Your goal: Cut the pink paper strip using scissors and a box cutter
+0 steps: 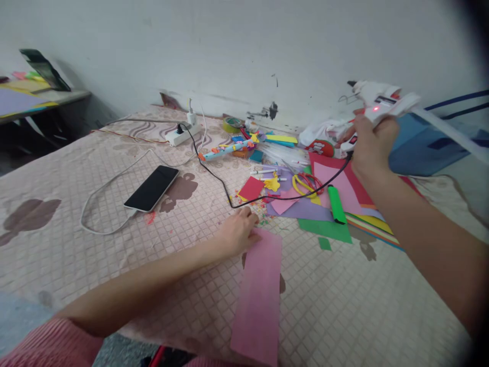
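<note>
My right hand [372, 140] is wrapped round the handle of a white hot glue gun [385, 102], raised above the paper pile. A red light glows on its side, a clear glue stick [451, 130] sticks out of its back, and the nozzle points left. Its black cord [282, 198] runs across the table. My left hand [239, 232] rests at the top left corner of a long pink paper strip [260, 295], with fingers curled on its edge. The strip lies flat and reaches towards me.
A phone [152, 188] on a white cable lies at the left, below a power strip [183, 135]. Coloured paper sheets [324, 229], a green highlighter [336, 204], red-and-yellow scissors [305, 186], a decorated blue stick [227, 149] and tape [232, 124] lie towards the wall. Another table [76, 97] stands far left.
</note>
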A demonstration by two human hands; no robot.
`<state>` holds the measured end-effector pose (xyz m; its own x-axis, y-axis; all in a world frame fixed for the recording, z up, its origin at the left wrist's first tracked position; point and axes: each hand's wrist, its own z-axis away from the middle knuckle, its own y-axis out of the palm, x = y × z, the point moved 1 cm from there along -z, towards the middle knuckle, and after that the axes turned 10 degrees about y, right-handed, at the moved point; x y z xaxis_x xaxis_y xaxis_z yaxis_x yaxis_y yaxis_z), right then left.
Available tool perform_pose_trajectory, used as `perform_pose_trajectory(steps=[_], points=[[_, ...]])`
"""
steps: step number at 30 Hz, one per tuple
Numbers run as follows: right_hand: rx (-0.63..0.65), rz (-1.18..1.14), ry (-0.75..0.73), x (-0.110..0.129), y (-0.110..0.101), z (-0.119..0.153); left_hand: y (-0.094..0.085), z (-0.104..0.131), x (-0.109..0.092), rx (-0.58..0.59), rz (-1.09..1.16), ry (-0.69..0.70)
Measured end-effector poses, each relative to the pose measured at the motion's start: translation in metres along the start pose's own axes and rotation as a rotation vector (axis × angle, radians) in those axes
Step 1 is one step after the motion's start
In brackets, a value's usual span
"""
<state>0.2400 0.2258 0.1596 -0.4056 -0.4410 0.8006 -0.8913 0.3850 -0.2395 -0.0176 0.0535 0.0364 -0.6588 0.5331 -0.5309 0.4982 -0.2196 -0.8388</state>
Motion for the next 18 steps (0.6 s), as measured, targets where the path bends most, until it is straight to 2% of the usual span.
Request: perform_pose_trajectory(steps=[3, 6, 9, 12, 15, 18], points=[[-0.067, -0.016, -0.027, 0.004, 0.000, 0.012, 0.005, -0.007, -0.002, 0.011, 0.014, -0.018], [-0.035, 0.023, -0.037, 0.009, 0.000, 0.024, 0.004, -0.005, -0.002, 0.010, 0.079, -0.043], [0.037, 0.073, -0.043, 0.016, -0.002, 0.036, -0.006, 0.006, 0.005, 0.009, 0.170, -0.083], [0.140, 0.144, -0.034, 0.023, -0.003, 0.049, -0.029, 0.022, 0.029, 0.001, 0.233, -0.105], [0.232, 0.264, -0.013, 0.028, -0.001, 0.061, -0.060, 0.037, 0.067, -0.002, 0.238, -0.139], [0.424, 0.492, 0.062, 0.032, 0.008, 0.072, -0.085, 0.047, 0.102, -0.006, 0.222, -0.157]])
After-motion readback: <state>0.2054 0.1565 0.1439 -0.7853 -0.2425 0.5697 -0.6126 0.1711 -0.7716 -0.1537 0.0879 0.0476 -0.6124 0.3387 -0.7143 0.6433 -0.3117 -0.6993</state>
